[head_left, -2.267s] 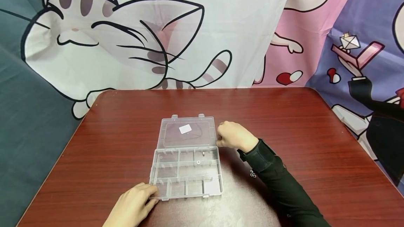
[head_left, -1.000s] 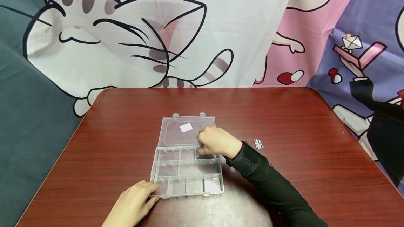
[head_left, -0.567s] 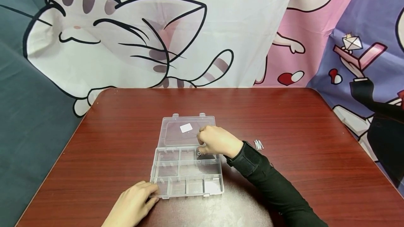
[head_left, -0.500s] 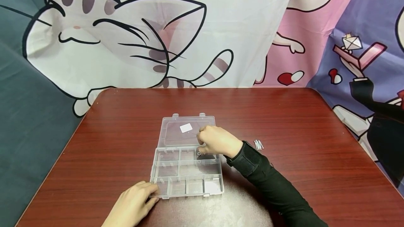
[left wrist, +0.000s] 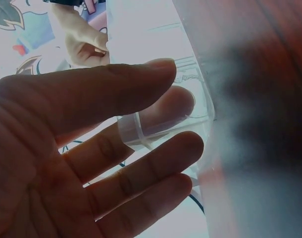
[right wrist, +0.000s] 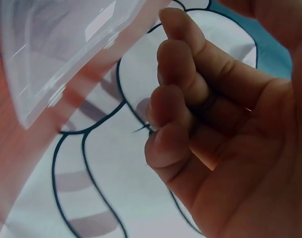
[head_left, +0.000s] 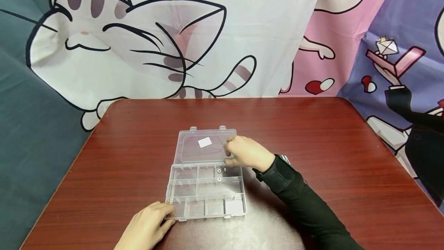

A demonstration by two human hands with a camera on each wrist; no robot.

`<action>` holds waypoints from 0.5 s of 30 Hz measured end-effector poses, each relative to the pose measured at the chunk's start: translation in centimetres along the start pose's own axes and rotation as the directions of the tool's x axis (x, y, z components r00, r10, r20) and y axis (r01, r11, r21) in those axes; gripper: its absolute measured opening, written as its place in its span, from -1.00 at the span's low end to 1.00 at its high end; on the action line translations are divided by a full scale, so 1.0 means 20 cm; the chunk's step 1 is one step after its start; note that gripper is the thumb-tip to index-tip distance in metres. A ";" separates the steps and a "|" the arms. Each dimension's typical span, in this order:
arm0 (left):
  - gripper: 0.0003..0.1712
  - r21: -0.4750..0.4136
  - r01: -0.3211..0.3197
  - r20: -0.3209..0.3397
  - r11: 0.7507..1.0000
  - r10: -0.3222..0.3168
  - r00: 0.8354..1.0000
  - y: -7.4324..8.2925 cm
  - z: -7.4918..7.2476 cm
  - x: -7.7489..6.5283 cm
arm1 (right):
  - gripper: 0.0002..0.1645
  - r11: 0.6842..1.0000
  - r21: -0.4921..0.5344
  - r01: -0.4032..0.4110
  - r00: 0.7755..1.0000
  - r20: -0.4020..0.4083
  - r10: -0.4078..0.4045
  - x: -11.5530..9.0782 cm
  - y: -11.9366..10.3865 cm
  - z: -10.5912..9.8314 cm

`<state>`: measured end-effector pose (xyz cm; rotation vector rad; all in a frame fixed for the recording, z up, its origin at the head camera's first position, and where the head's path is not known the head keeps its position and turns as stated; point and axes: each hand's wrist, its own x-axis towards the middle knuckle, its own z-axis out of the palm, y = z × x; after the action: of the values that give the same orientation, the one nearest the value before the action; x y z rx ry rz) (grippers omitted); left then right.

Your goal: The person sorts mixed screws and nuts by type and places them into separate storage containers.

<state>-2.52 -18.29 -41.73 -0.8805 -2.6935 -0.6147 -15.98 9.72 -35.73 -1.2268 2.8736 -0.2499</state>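
Note:
A clear plastic compartment box (head_left: pixel 197 186) lies with its lid (head_left: pixel 190 147) folded back, away from me. My left hand (head_left: pixel 147 225) grips its near left corner. In the left wrist view, the thumb (left wrist: pixel 126 89) is outside the wall and the index finger (left wrist: pixel 173 106) inside. My right hand (head_left: pixel 248 151) is over the right side of the lid, near the hinge. The right wrist view shows its fingers (right wrist: pixel 168 146) loosely curled, with nothing held. Beneath it, a small ring-shaped nut (head_left: pixel 219 171) and a tiny metal piece (head_left: pixel 225 169) lie in the back right compartment.
Another small ring (head_left: pixel 219 179) shows one row nearer. Several thin silver screws (head_left: pixel 285 159) lie on the reddish-brown table (head_left: pixel 138 142), partly hidden behind the right sleeve (head_left: pixel 288 180). A white label (head_left: pixel 204 142) is on the lid. A printed cloth (head_left: pixel 270 30) hangs behind the table.
My right hand moved left from beside the lid to over the back right compartment, then slightly back right. A ring now shows in that compartment. My left hand stays at the corner.

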 end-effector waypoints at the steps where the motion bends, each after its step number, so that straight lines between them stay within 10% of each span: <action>1: -0.61 -0.001 -0.003 0.001 1.000 0.003 1.000 0.00 0.00 0.00 | -0.82 1.000 0.000 -0.004 1.000 -0.007 0.004 -0.01 0.01 0.00; 15: -0.59 -0.029 0.011 0.032 1.000 -0.010 0.999 0.00 0.01 0.00 | -0.87 0.997 -0.001 -0.076 0.994 -0.076 0.076 -0.16 0.19 0.00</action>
<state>-2.54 -18.28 -41.86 -0.8908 -2.7257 -0.6496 -16.48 14.69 -36.40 -1.1297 2.9787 -0.2970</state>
